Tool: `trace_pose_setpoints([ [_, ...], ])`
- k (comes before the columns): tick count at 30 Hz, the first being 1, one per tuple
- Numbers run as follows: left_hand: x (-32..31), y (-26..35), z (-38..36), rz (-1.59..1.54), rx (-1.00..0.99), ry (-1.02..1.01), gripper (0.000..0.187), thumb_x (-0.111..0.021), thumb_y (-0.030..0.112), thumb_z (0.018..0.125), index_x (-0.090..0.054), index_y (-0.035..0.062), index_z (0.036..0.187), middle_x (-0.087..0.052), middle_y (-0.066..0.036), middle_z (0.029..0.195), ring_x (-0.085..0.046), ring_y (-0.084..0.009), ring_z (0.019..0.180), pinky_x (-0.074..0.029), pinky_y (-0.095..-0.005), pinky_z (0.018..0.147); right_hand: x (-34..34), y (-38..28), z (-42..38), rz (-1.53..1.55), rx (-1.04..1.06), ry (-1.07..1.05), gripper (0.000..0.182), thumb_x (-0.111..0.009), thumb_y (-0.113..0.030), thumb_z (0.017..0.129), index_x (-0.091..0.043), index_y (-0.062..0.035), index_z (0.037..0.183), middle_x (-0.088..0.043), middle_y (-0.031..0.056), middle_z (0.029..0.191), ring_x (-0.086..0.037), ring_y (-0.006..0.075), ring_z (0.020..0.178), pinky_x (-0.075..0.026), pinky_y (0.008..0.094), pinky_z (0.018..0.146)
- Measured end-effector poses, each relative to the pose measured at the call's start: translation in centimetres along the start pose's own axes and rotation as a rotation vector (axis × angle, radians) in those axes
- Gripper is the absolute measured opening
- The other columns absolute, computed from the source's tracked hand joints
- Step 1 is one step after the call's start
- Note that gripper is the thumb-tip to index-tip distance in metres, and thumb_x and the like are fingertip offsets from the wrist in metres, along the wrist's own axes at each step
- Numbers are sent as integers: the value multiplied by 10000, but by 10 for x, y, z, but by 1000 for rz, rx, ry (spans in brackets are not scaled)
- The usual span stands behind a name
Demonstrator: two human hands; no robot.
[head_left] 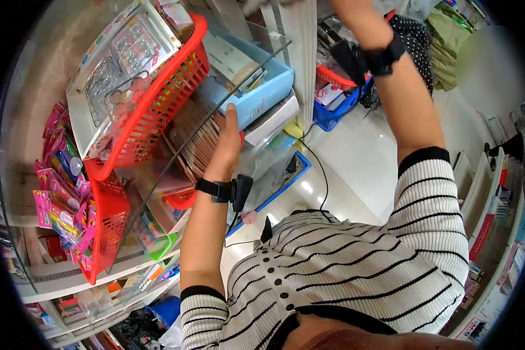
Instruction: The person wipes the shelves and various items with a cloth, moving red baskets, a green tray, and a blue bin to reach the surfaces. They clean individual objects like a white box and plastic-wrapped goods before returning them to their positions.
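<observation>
My left hand (227,143) is at the glass shelf edge, beside a row of thin packets (199,140) and just below a light blue box (262,93). Its thumb points up against the box; the other fingers are mostly hidden, so a grip cannot be made out. My right hand (356,13) reaches to the top edge of the view, above a red basket (335,77). Its fingers are cut off and blurred. Both wrists wear black straps with small devices.
Left, a large red basket (168,99) holds boxed goods, above another red basket (108,219) with pink packets. A blue crate (329,119) stands on the tiled floor (356,157), crossed by a black cable (325,175). Stocked shelves (487,227) line the right side.
</observation>
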State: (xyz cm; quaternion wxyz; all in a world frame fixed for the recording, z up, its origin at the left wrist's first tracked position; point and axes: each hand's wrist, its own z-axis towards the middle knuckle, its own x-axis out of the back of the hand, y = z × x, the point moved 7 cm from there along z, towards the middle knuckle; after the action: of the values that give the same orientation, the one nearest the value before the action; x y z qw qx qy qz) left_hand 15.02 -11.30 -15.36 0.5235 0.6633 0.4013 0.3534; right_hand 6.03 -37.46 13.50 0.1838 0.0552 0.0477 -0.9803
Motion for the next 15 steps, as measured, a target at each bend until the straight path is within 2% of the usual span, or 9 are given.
trace_pose_setpoints([
  [2,-2,7,-4,0,14,-5,622,-369,522,981,-383,12,1338,-498,-98,1184,-455,-192,1047,-340,-283,979,4,13,-59,-25,-274,-214,166,-569,-66,782,-594,24,919,-597,245,853,-567,430,817,-453,442,719],
  [4,-3,8,-6,23,57,-9,597,-359,503,989,-397,10,1324,-505,-92,1168,-461,-189,1015,-350,-281,958,15,16,-127,-64,-313,-225,216,-619,-158,814,-640,-35,991,-628,210,855,-593,395,775,-481,396,670],
  [5,-3,5,-3,25,63,-10,597,-359,503,989,-397,10,1324,-505,-92,1168,-461,-189,1015,-350,-281,958,19,14,-154,-80,-363,-338,206,-601,-143,849,-635,-51,1030,-631,218,936,-597,399,860,-496,390,716],
  [7,-3,-1,2,-47,37,-49,583,-355,494,994,-417,3,1302,-509,-89,1149,-460,-181,986,-359,-272,937,30,17,-213,-47,-518,-405,267,-618,-129,847,-626,-43,1100,-640,209,961,-607,394,878,-493,379,760],
  [9,-4,3,-3,-34,71,-22,583,-355,494,993,-426,0,1295,-510,-89,1148,-460,-181,990,-358,-270,941,41,18,-262,-60,-574,-480,261,-622,-127,846,-629,-39,1091,-641,209,962,-610,390,881,-494,375,760],
  [11,-6,8,-9,-31,109,-43,575,-365,491,993,-445,-3,1275,-511,-86,1148,-459,-175,993,-359,-265,941,44,18,-279,-73,-631,-556,254,-627,-125,844,-632,-34,1082,-641,209,962,-612,387,885,-495,372,761],
  [15,-4,0,-5,-58,123,-28,570,-379,491,990,-456,-5,1260,-509,-83,1150,-457,-173,993,-363,-272,935,40,14,-248,-24,-566,-467,231,-626,-113,842,-645,-37,1059,-648,202,940,-622,372,872,-499,364,748],
])
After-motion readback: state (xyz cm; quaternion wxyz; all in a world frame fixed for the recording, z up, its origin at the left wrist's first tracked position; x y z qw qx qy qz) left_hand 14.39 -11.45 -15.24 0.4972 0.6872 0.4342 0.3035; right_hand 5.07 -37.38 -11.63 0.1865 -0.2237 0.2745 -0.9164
